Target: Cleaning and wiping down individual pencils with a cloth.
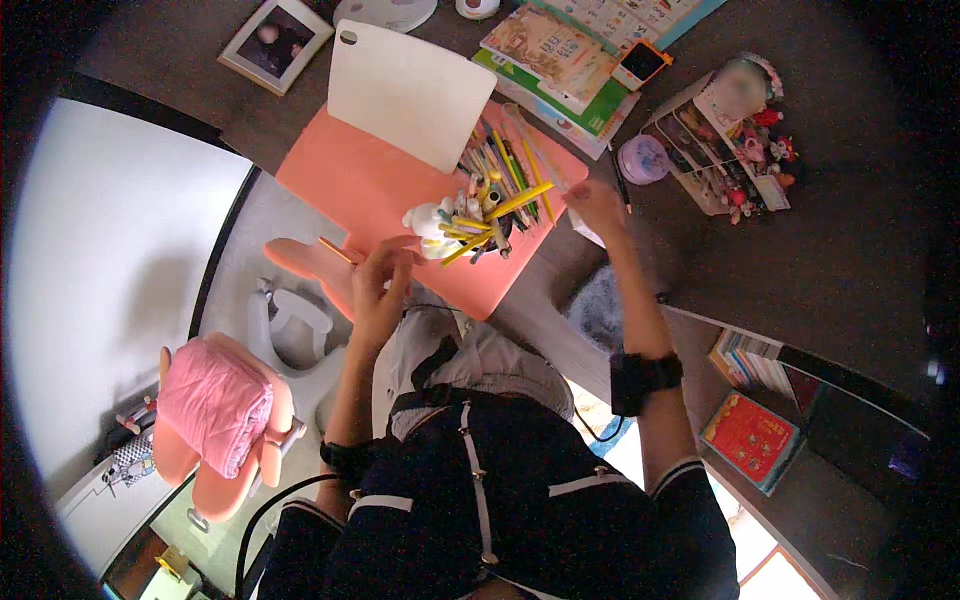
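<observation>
My left hand (381, 289) is at the front edge of a pink desk mat (322, 169), its fingers curled close to a white figure-shaped pen holder (431, 225). Whether anything is between those fingers is hidden. Yellow pencils (521, 201) and other pens stick out of the holder. Behind it, several coloured pencils (514, 161) lie side by side on the mat. My right hand (596, 206) is blurred at the mat's right edge, next to a white item (585, 229) partly covered by it; a grip cannot be made out.
A white board (409, 90) leans over the mat's back. Stacked books (562, 67), a photo frame (276, 45), a round purple container (643, 159) and a divided organizer (697, 142) with small toys stand around. A dark pencil (620, 180) lies right. A pink chair (281, 397) holds folded cloth.
</observation>
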Tool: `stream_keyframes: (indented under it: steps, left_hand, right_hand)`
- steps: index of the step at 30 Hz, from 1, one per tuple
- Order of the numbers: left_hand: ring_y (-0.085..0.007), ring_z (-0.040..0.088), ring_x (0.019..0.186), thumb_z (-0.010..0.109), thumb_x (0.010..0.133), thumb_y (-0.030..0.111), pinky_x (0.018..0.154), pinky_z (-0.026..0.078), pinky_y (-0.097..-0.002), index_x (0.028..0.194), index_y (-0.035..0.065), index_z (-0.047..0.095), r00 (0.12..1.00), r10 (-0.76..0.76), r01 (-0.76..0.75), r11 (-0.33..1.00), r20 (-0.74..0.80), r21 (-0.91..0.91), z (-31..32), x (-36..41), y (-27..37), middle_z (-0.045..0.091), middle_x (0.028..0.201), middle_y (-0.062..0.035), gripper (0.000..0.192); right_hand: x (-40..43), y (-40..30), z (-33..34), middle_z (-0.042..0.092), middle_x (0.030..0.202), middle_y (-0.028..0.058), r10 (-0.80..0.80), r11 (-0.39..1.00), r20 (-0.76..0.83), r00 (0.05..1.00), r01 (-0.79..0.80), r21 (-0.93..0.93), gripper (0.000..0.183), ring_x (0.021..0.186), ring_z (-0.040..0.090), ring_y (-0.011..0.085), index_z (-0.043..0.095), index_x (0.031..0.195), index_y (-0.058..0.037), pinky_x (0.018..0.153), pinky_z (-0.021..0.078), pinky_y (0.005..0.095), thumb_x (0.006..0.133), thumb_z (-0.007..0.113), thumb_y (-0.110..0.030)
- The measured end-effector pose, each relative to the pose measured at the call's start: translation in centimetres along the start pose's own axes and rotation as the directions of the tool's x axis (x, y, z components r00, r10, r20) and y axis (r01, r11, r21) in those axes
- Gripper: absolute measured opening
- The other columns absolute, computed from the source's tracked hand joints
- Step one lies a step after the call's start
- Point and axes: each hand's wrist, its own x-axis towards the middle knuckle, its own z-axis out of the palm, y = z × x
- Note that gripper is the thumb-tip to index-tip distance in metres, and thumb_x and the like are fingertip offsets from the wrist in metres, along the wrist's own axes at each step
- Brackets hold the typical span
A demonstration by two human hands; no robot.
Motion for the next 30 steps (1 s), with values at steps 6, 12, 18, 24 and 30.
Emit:
stream_keyframes:
  steps: [6, 12, 18, 24, 30]
  left_hand:
    - [-0.0042, 0.042, 0.049, 0.042, 0.08, 0.006, 0.044, 0.035, -0.0173, 0.094, 0.0002, 0.051, 1.0, 0.013, -0.013, 1.0, -0.005, -0.004, 0.1, -0.3, 1.1, 0.056, 0.071, -0.0053, 0.017]
    - [-0.0042, 0.043, 0.052, 0.042, 0.079, 0.004, 0.045, 0.036, -0.0178, 0.092, -0.0013, 0.052, 0.998, 0.061, -0.062, 0.998, -0.015, -0.012, 0.3, -1.2, 1.8, 0.056, 0.076, -0.0058, 0.017]
    - [-0.007, 0.047, 0.054, 0.046, 0.078, 0.006, 0.047, 0.037, -0.0203, 0.092, -0.0004, 0.051, 0.976, 0.184, -0.192, 0.98, 0.116, 0.057, 3.8, -2.4, 2.4, 0.056, 0.082, -0.0078, 0.017]
    - [-0.0135, 0.049, 0.047, 0.054, 0.076, 0.013, 0.043, 0.038, -0.0242, 0.091, 0.0002, 0.053, 0.906, 0.1, -0.205, 0.954, 0.411, 0.22, 8.7, -3.2, 2.3, 0.057, 0.075, -0.0115, 0.02]
    - [-0.0138, 0.047, 0.044, 0.052, 0.077, 0.014, 0.043, 0.036, -0.0258, 0.086, -0.0007, 0.052, 0.853, 0.093, -0.25, 0.936, 0.513, 0.246, 8.9, -3.8, 1.8, 0.054, 0.063, -0.0094, 0.017]
  right_hand:
    - [1.3, -4.2, 1.9, 0.059, 0.073, 0.0127, 0.231, 0.968, 0.11, 0.967, -0.216, -0.131, 0.036, 0.068, 0.058, 0.0227, 0.058, 0.075, -0.0036, 0.063, 0.0453, 0.0345, 0.06, 0.065, -0.035]
    - [-1.0, -2.6, 0.8, 0.058, 0.066, 0.0109, 0.226, 0.974, 0.152, 0.962, -0.222, -0.042, 0.031, 0.059, 0.057, 0.0196, 0.057, 0.077, -0.0011, 0.055, 0.0447, 0.0319, 0.064, 0.062, -0.029]
    - [-12.2, -6.4, -3.2, 0.054, 0.065, 0.0006, 0.233, 0.539, 0.014, 0.972, -0.141, 0.83, 0.01, 0.057, 0.046, 0.0073, 0.054, 0.079, -0.0015, 0.051, 0.0381, 0.0211, 0.073, 0.056, -0.01]
    - [-17.7, -9.7, -2.8, 0.056, 0.076, 0.0019, 0.04, 0.202, 0.064, 0.997, -0.07, 0.977, 0.016, 0.065, 0.051, 0.0087, 0.051, 0.089, -0.0022, 0.058, 0.0409, 0.0212, 0.074, 0.054, -0.005]
    - [-18.3, -11.1, -3.3, 0.055, 0.077, 0.0018, 0.03, 0.178, 0.096, 0.995, -0.1, 0.979, 0.013, 0.065, 0.05, 0.0083, 0.051, 0.09, -0.0016, 0.057, 0.0401, 0.0195, 0.077, 0.05, -0.004]
